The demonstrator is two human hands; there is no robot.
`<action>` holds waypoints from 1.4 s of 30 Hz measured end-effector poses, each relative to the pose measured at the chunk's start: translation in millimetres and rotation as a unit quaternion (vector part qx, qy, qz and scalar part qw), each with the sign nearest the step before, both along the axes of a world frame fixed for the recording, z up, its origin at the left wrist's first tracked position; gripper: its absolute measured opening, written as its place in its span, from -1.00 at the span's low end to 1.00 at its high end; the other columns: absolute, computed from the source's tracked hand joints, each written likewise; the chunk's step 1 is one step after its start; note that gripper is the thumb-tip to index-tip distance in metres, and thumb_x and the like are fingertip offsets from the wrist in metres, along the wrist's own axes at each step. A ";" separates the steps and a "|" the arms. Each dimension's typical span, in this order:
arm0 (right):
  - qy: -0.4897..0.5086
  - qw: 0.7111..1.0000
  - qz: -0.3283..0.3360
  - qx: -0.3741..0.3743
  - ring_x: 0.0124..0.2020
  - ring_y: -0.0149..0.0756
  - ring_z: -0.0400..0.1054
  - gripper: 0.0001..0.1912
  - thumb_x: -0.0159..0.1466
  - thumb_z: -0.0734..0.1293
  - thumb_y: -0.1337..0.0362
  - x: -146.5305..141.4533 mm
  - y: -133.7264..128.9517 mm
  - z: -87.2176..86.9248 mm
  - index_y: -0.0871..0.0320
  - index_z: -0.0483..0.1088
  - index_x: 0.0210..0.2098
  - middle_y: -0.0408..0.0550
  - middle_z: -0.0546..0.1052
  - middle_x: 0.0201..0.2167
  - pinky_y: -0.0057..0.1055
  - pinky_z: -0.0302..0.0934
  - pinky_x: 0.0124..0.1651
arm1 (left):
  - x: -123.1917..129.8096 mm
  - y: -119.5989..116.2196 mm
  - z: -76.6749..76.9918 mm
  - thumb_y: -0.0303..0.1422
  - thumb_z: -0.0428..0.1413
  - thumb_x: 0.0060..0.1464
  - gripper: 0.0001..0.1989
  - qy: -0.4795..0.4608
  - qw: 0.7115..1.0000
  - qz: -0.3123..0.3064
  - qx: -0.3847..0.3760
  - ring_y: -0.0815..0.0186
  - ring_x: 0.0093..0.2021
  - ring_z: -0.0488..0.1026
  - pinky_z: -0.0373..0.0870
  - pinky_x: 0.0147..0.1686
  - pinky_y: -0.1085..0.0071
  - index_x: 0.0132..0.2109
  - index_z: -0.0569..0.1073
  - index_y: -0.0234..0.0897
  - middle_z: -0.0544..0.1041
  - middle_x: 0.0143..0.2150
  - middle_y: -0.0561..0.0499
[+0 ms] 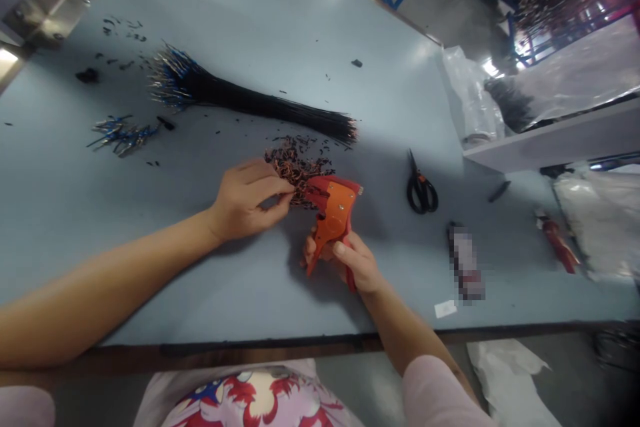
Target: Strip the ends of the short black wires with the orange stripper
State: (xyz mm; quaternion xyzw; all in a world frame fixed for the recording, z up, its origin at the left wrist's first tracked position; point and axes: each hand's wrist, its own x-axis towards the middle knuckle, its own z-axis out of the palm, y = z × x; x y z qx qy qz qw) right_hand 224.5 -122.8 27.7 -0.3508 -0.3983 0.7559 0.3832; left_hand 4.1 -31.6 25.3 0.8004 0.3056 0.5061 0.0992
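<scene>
head view: right hand (345,257) wraps the orange-red wire stripper (334,213); left hand (253,200), fingertips pinched, near its jaws.

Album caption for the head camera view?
Right hand gripping an orange and red tool, left hand beside it, below a black wire bundle.

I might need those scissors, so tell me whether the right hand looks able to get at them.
Probably yes: nothing visible stands between the right hand and the scissors. It grips the orange-red tool, though, and would likely have to put that down first.
</scene>
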 end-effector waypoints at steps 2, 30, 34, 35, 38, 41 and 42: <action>-0.012 1.000 -0.003 0.006 -0.31 -0.23 0.41 -0.62 0.28 0.33 0.07 -0.3 -0.9 1.2 0.22 0.32 -0.05 0.03 0.44 -0.27 -0.29 0.37 -0.33 | 1.8 -5.5 3.1 -0.46 0.14 0.00 -0.94 0.026 1.000 0.010 0.003 0.37 -0.49 0.36 0.34 -0.41 0.39 -0.40 0.43 -0.22 0.45 -0.51 0.07; -0.086 0.995 0.015 0.042 -0.28 -0.21 0.33 -0.65 0.26 0.34 0.10 -5.6 -9.0 17.2 0.14 0.27 -0.06 0.00 0.39 -0.28 -0.19 0.31 -0.18 | 2.0 -17.7 15.1 -0.36 0.12 0.11 -0.88 0.006 1.000 -0.021 -0.017 0.39 -0.49 0.39 0.32 -0.40 0.43 -0.40 0.45 -0.21 0.52 -0.53 0.08; -0.093 0.995 0.015 0.038 -0.27 -0.20 0.33 -0.63 0.25 0.34 0.09 -5.5 -8.9 17.6 0.15 0.28 -0.05 0.01 0.39 -0.27 -0.18 0.31 -0.17 | 3.3 -17.9 13.7 -0.34 0.10 0.14 -0.84 0.016 0.999 -0.023 -0.031 0.40 -0.49 0.39 0.32 -0.40 0.44 -0.41 0.45 -0.20 0.52 -0.52 0.08; -0.093 0.995 0.012 0.037 -0.27 -0.20 0.33 -0.62 0.25 0.35 0.09 -5.6 -9.1 17.8 0.15 0.27 -0.04 0.01 0.39 -0.27 -0.18 0.31 -0.17 | 3.5 -17.9 13.7 -0.33 0.09 0.14 -0.83 0.018 0.999 -0.020 -0.036 0.40 -0.49 0.39 0.32 -0.40 0.44 -0.41 0.45 -0.20 0.52 -0.52 0.08; -0.086 0.996 0.014 0.032 -0.27 -0.20 0.34 -0.61 0.24 0.35 0.09 -6.2 -9.9 18.1 0.15 0.26 -0.04 0.01 0.39 -0.27 -0.20 0.31 -0.19 | 3.7 -17.8 14.6 -0.34 0.09 0.14 -0.84 0.011 0.999 -0.015 -0.032 0.40 -0.49 0.38 0.31 -0.40 0.42 -0.40 0.45 -0.20 0.51 -0.52 0.08; -0.078 0.996 0.019 0.031 -0.27 -0.21 0.34 -0.63 0.24 0.36 0.10 -6.6 -10.8 18.1 0.14 0.28 -0.05 0.00 0.40 -0.26 -0.23 0.30 -0.22 | 3.2 -17.7 15.5 -0.37 0.10 0.13 -0.86 0.002 1.000 -0.018 -0.024 0.39 -0.49 0.37 0.30 -0.40 0.41 -0.40 0.44 -0.21 0.50 -0.53 0.07; -0.076 0.997 0.018 0.030 -0.27 -0.21 0.34 -0.64 0.25 0.36 0.11 -6.5 -11.0 18.0 0.14 0.28 -0.05 0.00 0.39 -0.26 -0.23 0.30 -0.22 | 3.0 -17.8 15.5 -0.36 0.10 0.13 -0.86 0.004 0.999 -0.019 -0.028 0.39 -0.49 0.37 0.30 -0.40 0.41 -0.41 0.43 -0.21 0.50 -0.53 0.07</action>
